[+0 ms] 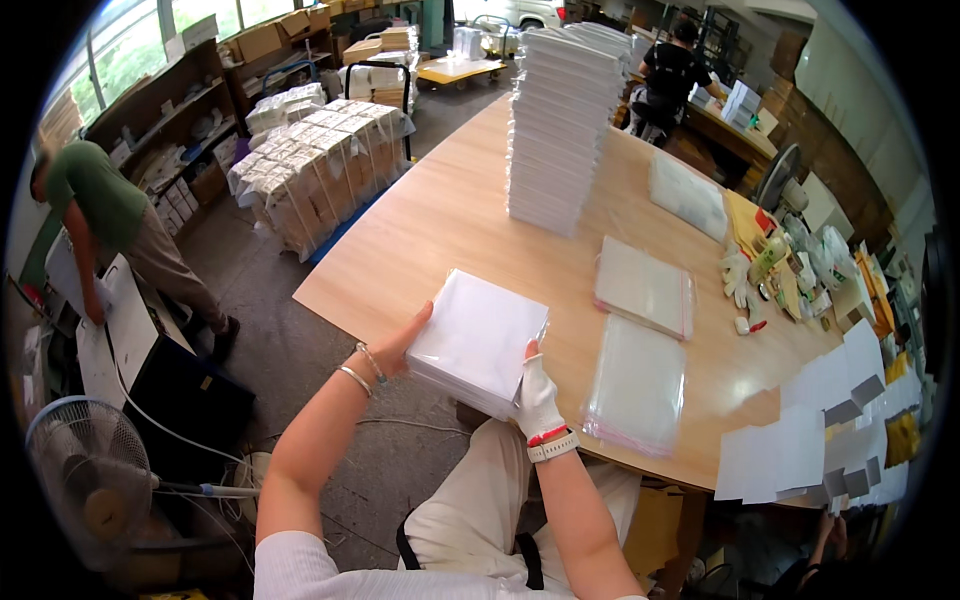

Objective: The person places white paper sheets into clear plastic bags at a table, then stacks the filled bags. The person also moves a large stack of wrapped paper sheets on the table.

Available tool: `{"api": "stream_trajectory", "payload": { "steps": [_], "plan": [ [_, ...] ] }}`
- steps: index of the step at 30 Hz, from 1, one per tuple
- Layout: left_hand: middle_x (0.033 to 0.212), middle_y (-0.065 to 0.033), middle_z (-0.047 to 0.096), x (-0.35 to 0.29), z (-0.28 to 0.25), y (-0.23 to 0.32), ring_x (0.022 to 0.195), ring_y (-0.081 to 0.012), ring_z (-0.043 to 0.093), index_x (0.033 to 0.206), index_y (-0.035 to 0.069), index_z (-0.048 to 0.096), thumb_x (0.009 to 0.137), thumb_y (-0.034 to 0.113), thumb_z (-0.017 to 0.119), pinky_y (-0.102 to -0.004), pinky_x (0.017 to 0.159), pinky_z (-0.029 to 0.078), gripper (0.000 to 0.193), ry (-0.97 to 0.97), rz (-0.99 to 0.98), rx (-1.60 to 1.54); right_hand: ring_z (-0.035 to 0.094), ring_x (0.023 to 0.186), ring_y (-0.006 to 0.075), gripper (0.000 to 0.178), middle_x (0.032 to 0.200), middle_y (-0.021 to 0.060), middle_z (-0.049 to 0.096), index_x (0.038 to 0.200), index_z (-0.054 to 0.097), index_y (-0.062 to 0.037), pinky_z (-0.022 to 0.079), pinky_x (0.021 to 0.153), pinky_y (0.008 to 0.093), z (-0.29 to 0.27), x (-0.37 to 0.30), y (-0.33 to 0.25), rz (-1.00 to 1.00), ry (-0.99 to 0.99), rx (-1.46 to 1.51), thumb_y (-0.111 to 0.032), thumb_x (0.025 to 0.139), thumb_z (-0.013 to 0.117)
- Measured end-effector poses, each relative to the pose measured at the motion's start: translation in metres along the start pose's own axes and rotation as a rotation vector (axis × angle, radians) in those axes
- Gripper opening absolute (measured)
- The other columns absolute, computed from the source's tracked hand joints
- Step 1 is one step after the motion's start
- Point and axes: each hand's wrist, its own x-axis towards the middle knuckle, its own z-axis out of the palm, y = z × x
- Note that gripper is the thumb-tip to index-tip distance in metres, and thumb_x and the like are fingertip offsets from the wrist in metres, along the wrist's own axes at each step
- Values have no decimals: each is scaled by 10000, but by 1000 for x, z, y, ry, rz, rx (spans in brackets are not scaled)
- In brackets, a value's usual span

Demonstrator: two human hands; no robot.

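Between my two hands is a squarish stack of white sheets (480, 328), with a clear plastic sheen along its edges. It sits over the table's near edge, above my lap. My bare left hand (406, 338) grips its left side, thumb along the top edge. On the right side my right hand (538, 392), in a white glove with the thumb tip bare, closes on the stack, thumb on top. The fingers under the stack are hidden. Right of it lie two piles of clear plastic bags, a nearer pile (637, 385) and a farther pile (645, 287).
A tall pile of white wrapped packs (560, 130) stands on the wooden table (420, 250). White folded cards (770, 455), bottles and a spare glove (738, 275) lie at right. A floor fan (90, 470) stands lower left. Two people (110, 200) (672, 80) work nearby.
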Motion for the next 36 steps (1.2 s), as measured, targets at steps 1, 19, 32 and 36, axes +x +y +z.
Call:
{"api": "stream_trajectory", "payload": {
  "steps": [1,19,32,36],
  "plan": [
    [1347,-117,349,1,0,3,1236,-242,340,1340,75,285,771,704,355,-412,975,320,851,3,-31,38,529,1009,185,701,1139,90,514,1226,402,24,458,826,313,2,-4,-2,-13,5,-15,-564,844,414],
    [1438,-138,-129,27,118,-142,1328,-318,-84,1397,141,-35,889,543,242,-493,1054,-3,705,1015,1282,853,471,1051,150,645,1163,64,515,1200,464,18,352,904,259,-48,132,-60,-129,-567,-230,-531,868,404],
    [1421,-93,-212,47,137,-122,1329,-271,-121,1383,220,-106,903,441,347,-488,1069,28,697,967,1469,774,450,1135,176,775,1208,73,519,1221,493,-60,316,967,308,-63,139,-48,-43,-705,-64,-681,813,272],
    [1434,-90,-178,17,114,-127,1333,-265,-92,1389,149,-74,890,541,184,-480,1067,15,685,1001,1453,848,571,932,176,403,1059,56,590,1087,555,-30,427,838,310,-70,82,-59,-334,-93,65,-372,906,441]
  ]
}}
